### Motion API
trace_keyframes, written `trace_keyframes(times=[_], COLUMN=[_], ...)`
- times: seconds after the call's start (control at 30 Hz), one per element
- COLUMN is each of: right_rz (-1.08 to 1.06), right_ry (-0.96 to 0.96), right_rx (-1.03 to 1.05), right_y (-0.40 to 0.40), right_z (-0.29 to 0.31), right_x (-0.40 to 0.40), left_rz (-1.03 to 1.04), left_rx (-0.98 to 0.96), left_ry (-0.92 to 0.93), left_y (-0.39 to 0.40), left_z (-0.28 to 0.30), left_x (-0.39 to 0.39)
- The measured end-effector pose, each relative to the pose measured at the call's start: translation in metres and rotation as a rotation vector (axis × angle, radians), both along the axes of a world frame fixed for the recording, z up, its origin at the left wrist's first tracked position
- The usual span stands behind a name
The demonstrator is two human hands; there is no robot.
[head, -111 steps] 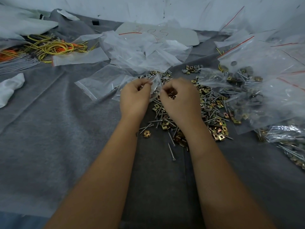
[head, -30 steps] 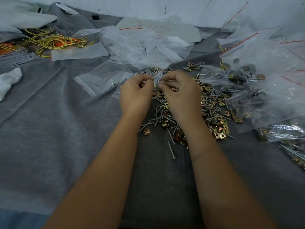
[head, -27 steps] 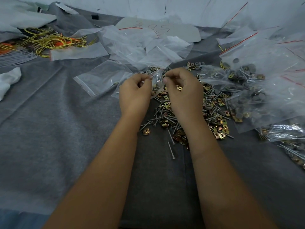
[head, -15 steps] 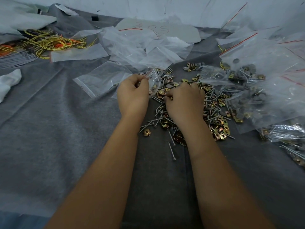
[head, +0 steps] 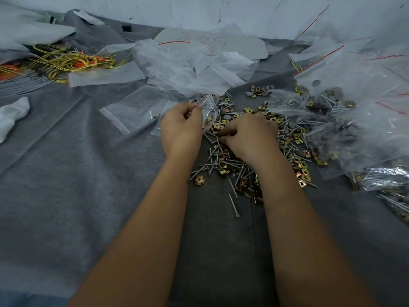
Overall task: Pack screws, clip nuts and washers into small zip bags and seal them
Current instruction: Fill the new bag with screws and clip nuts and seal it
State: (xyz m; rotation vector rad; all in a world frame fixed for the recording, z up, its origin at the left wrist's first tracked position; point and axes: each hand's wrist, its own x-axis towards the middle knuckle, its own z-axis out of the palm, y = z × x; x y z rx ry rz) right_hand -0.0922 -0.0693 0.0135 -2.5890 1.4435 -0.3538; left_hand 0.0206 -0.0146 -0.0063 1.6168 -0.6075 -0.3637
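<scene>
My left hand (head: 180, 127) pinches the red-striped rim of a small clear zip bag (head: 209, 109), holding its mouth toward the right. A loose heap of silver screws, brass clip nuts and grey washers (head: 285, 138) covers the grey cloth in the middle. My right hand (head: 249, 135) is down on this heap with fingers curled, pinching at a screw (head: 218, 141) near its thumb. What else its fingers hold is hidden.
Empty zip bags (head: 188, 65) pile up behind the hands, one flat bag (head: 135, 107) to the left. Filled bags of hardware (head: 354, 120) crowd the right side. Yellow and orange wires (head: 66, 63) lie far left. A single screw (head: 233, 204) lies between my forearms.
My right hand has left the bag's mouth and dropped onto the heap of parts. My left hand keeps holding the bag in about the same place.
</scene>
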Motion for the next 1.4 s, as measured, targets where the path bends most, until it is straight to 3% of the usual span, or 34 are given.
trace_keyframes(times=[0.27,0.43,0.57,0.63,0.9,1.03,1.23,1.4], right_rz=[0.02,-0.011,0.018,0.037,0.041,-0.051,0.146,0.052], right_ry=[-0.084,-0.627,-0.92,-0.978,-0.866,-0.581,-0.113,-0.168], right_rx=[-0.039,0.123,0.156,0.195,0.136,0.037,0.07,0.157], right_y=[0.003,0.003,0.008,0.009,0.005,-0.003,0.003,-0.001], right_z=[-0.007,-0.002,0.004,0.005,0.002,-0.001,0.0,0.005], right_x=[0.002,-0.001,-0.001,0.0,-0.004,-0.013,-0.015,-0.026], left_rz=[-0.007,-0.013,-0.049,-0.071,-0.08,-0.07,-0.069,-0.067], left_rx=[0.006,0.031,0.037,0.034,0.011,0.019,0.007,0.001], left_ry=[-0.006,-0.044,-0.088,-0.111,-0.084,-0.075,-0.058,-0.048], left_y=[-0.001,0.0,0.001,0.003,0.003,0.001,0.001,0.001], left_z=[0.0,0.0,0.001,0.001,-0.001,-0.002,-0.001,0.0], left_x=[0.001,0.0,-0.001,-0.003,-0.002,-0.001,0.0,0.001])
